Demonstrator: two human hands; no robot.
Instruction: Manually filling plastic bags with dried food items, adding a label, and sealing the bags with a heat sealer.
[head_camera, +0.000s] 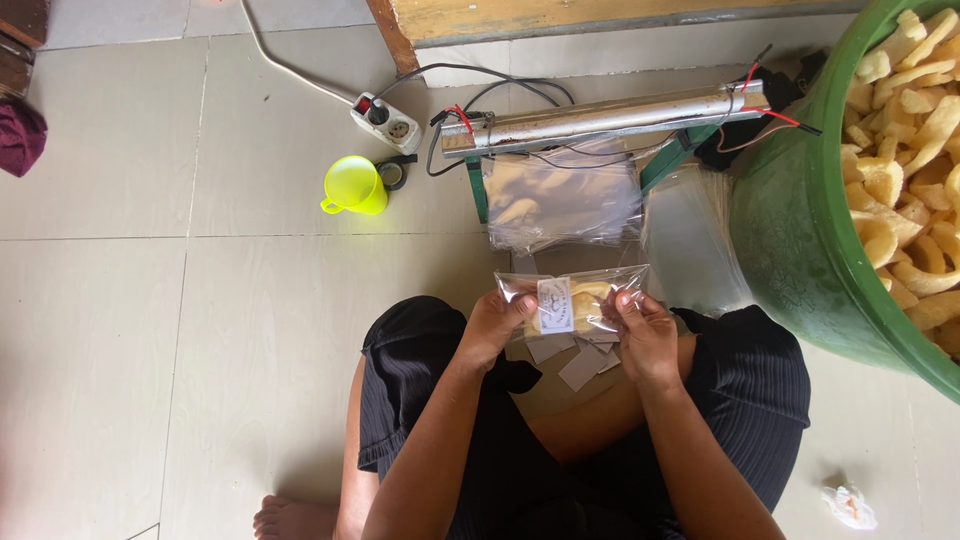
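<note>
I sit cross-legged on a tiled floor. My left hand (497, 322) and my right hand (645, 335) each grip one side of a small clear plastic bag (590, 296) of pale yellow crackers with a white paper label inside. The bag is held just above my lap. Several small paper labels (583, 362) lie loose between my knees under the bag. In front of me stands a long metal bag sealer (600, 122) on a green stand, with a filled clear bag (560, 200) lying under it.
A big green tub (800, 240) full of crackers stands at the right. A stack of empty clear bags (690, 235) lies beside it. A yellow plastic cup (355, 186), a white power strip (386, 121) with cables and a crumpled wrapper (848, 506) are on the floor.
</note>
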